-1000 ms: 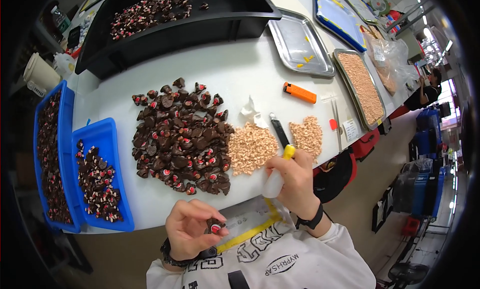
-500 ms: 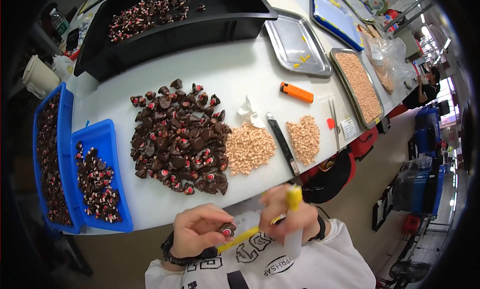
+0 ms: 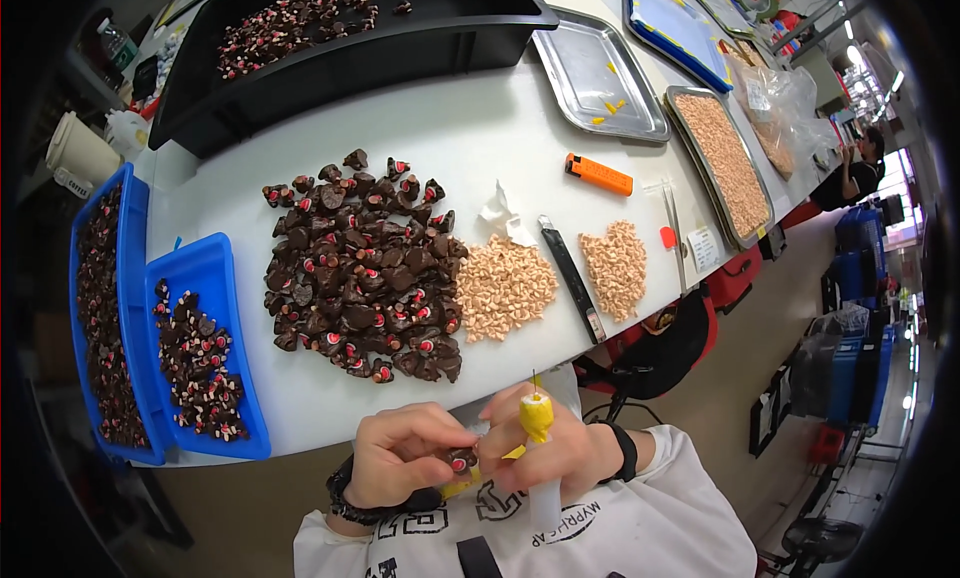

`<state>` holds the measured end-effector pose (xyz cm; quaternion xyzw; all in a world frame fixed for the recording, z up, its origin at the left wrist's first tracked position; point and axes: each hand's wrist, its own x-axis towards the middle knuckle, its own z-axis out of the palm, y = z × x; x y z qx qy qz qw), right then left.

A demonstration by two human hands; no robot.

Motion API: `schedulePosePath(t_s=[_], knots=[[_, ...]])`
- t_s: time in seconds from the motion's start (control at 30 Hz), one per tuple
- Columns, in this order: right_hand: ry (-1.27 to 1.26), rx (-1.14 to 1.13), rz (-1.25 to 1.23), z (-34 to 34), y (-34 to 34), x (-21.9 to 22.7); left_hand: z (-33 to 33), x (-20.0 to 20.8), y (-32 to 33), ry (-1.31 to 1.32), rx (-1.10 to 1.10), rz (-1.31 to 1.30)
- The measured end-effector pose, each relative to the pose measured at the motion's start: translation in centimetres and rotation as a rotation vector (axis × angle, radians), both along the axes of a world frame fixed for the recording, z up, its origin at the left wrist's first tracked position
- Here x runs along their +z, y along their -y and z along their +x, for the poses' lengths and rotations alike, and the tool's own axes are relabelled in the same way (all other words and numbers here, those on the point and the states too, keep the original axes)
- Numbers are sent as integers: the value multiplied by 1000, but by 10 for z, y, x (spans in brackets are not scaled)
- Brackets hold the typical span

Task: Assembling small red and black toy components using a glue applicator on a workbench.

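Close to my body, below the table's near edge, my left hand (image 3: 400, 453) pinches a small dark brown piece (image 3: 462, 460) with a red and white round mark. My right hand (image 3: 555, 453) has a white tube (image 3: 545, 503) with a yellow-wrapped top and a thin needle-like tip held between its fingers, tip upward. Its thumb and forefinger reach toward the brown piece; whether they pinch something small is hidden. On the table lie a heap of similar brown pieces (image 3: 350, 268) and a heap of small pale tan pieces (image 3: 505, 288) touching it.
A black utility knife (image 3: 572, 278), a second tan heap (image 3: 613, 268), an orange lighter-like object (image 3: 599, 174) and tweezers (image 3: 676, 233) lie at right. Blue trays (image 3: 262, 418) stand left, a black bin (image 3: 340, 63) and a metal tray (image 3: 570, 98) at the back. A person (image 3: 850, 173) is far right.
My right hand has moved left toward the brown piece, bringing the tube with it, and its fingers now meet near my left fingertips. My left hand stays almost in place.
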<state>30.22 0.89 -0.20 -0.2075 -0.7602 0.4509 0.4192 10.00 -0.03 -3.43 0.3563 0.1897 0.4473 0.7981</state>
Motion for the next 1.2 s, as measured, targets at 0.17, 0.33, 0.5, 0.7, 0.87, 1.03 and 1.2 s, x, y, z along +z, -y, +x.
schedulePosePath(t_s=[0.17,0.33,0.5,0.7,0.87,1.03,1.2], knots=[[48,-87,-21,2,8,-3,6,4,-2,-31,35,-30],[107,-195,138,3,8,-13,1,0,-1,-91,37,6],[123,-252,179,15,4,-8,7,-2,1,-66,32,-56],[337,-920,278,91,11,-19,11,-5,-2,17,207,-94],[532,-1113,140,128,21,-40,18,1,-7,-10,174,-127],[583,-1146,107,125,15,-49,15,7,-7,-69,131,-46],[566,-1128,122,131,20,-45,13,12,-6,-56,81,8]])
